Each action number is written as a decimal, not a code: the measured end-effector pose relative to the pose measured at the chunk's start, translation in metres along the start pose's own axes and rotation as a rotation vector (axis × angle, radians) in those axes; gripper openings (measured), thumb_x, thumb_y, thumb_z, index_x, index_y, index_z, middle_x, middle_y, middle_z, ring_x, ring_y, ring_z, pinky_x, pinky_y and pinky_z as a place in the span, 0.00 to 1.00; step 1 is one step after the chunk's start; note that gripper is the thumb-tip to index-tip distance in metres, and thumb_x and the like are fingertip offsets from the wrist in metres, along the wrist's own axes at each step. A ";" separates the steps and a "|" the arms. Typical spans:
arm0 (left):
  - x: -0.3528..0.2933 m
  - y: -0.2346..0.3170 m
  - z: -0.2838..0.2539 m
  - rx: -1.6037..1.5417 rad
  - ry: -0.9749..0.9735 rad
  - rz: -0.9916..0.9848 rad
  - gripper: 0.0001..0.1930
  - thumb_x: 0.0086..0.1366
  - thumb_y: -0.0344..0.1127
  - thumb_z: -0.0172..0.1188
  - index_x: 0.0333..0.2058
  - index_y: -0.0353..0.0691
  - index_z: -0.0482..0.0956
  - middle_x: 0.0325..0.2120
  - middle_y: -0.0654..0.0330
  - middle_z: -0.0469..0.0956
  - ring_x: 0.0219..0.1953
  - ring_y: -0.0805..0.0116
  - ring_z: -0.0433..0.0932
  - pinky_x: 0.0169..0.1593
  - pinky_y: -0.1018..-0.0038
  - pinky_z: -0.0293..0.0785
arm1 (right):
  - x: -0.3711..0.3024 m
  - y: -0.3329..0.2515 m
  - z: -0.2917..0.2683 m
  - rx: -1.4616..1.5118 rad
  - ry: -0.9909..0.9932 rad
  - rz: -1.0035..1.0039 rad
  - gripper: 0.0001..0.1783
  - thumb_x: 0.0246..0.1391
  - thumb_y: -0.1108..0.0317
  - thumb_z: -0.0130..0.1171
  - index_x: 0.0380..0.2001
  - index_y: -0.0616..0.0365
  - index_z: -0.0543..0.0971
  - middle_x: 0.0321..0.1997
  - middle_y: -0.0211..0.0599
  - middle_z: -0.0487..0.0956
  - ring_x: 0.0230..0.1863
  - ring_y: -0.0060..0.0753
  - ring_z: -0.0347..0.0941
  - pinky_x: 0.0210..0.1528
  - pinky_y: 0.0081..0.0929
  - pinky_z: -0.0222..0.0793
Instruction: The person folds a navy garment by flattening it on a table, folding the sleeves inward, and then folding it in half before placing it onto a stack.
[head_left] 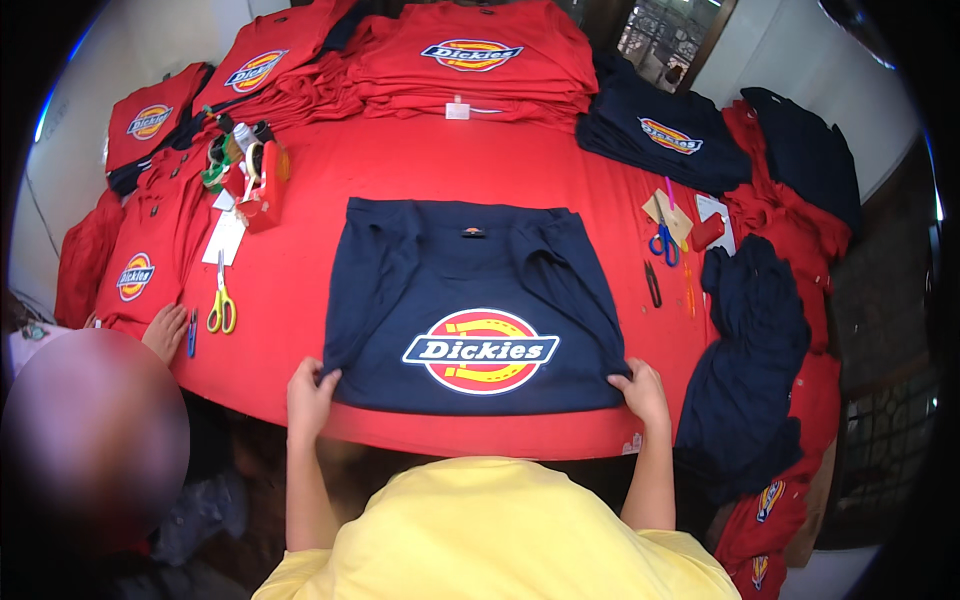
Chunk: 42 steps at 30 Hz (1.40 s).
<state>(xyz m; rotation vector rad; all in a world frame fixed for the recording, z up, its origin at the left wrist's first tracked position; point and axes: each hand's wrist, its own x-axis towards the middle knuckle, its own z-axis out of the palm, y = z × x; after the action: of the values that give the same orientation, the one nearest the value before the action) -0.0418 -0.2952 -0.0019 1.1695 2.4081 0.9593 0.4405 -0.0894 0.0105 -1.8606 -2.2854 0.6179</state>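
Shirt (475, 290) lies with long axis left to right — left hand (312, 396) pinches its near left corner, right hand (641, 392) its near right — bulk extending far.

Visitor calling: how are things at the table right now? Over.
Left hand and right hand: each gripping a near corner of navy shirt. Shirt: print up on red cloth. Nothing lying on it; yellow scissors off left.

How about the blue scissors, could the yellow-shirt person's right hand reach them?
Probably yes, once the right hand lets go of the navy shirt; the blue scissors look uncovered.
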 end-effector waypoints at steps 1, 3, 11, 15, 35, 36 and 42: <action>0.010 0.003 -0.006 -0.541 -0.033 -0.027 0.10 0.60 0.30 0.63 0.34 0.36 0.70 0.24 0.67 0.68 0.27 0.76 0.67 0.33 0.78 0.64 | 0.006 -0.003 -0.006 0.426 0.027 -0.094 0.20 0.53 0.67 0.62 0.46 0.64 0.71 0.39 0.45 0.77 0.44 0.49 0.74 0.50 0.39 0.69; 0.020 0.060 -0.033 -0.689 0.252 0.151 0.04 0.65 0.28 0.57 0.35 0.38 0.70 0.29 0.68 0.67 0.32 0.81 0.65 0.37 0.82 0.63 | 0.014 -0.021 -0.031 1.272 0.126 -0.283 0.16 0.56 0.68 0.60 0.45 0.62 0.71 0.41 0.42 0.79 0.44 0.39 0.76 0.49 0.34 0.70; 0.036 0.130 -0.105 -0.622 0.031 0.196 0.23 0.59 0.28 0.62 0.54 0.35 0.70 0.23 0.76 0.63 0.23 0.88 0.54 0.26 0.86 0.46 | -0.030 -0.022 -0.109 0.987 0.000 -0.052 0.18 0.51 0.72 0.65 0.43 0.57 0.69 0.22 0.19 0.63 0.23 0.14 0.59 0.27 0.15 0.55; 0.044 0.144 -0.140 -0.963 0.155 0.285 0.10 0.66 0.30 0.54 0.44 0.37 0.73 0.26 0.71 0.68 0.24 0.87 0.63 0.29 0.89 0.57 | -0.050 0.005 -0.174 1.533 0.151 -0.378 0.17 0.50 0.73 0.65 0.40 0.59 0.69 0.32 0.32 0.74 0.28 0.18 0.69 0.37 0.14 0.65; 0.388 0.560 0.156 -0.946 -0.306 0.535 0.15 0.66 0.24 0.47 0.49 0.41 0.77 0.44 0.64 0.76 0.40 0.75 0.73 0.47 0.76 0.72 | 0.412 0.175 -0.481 1.311 0.734 -0.214 0.13 0.58 0.72 0.46 0.40 0.62 0.80 0.38 0.36 0.74 0.41 0.32 0.70 0.50 0.40 0.71; 0.387 0.560 0.190 -0.956 -0.317 0.502 0.19 0.62 0.21 0.46 0.50 0.40 0.76 0.42 0.64 0.76 0.40 0.74 0.74 0.46 0.76 0.72 | 0.432 0.199 -0.463 1.259 0.747 -0.177 0.13 0.58 0.70 0.46 0.38 0.61 0.80 0.33 0.34 0.73 0.36 0.29 0.70 0.44 0.38 0.73; 0.389 0.481 0.328 -0.418 -0.327 0.518 0.31 0.50 0.21 0.61 0.57 0.38 0.70 0.49 0.50 0.75 0.51 0.58 0.75 0.55 0.71 0.68 | 0.486 0.256 -0.324 -0.087 0.916 -0.080 0.18 0.47 0.80 0.49 0.42 0.66 0.79 0.46 0.55 0.77 0.51 0.49 0.74 0.53 0.36 0.70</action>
<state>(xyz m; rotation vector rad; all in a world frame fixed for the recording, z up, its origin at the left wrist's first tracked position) 0.1657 0.3668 0.0928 1.6546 1.5777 1.2245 0.6741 0.4920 0.1303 -1.5771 -1.7445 -0.3164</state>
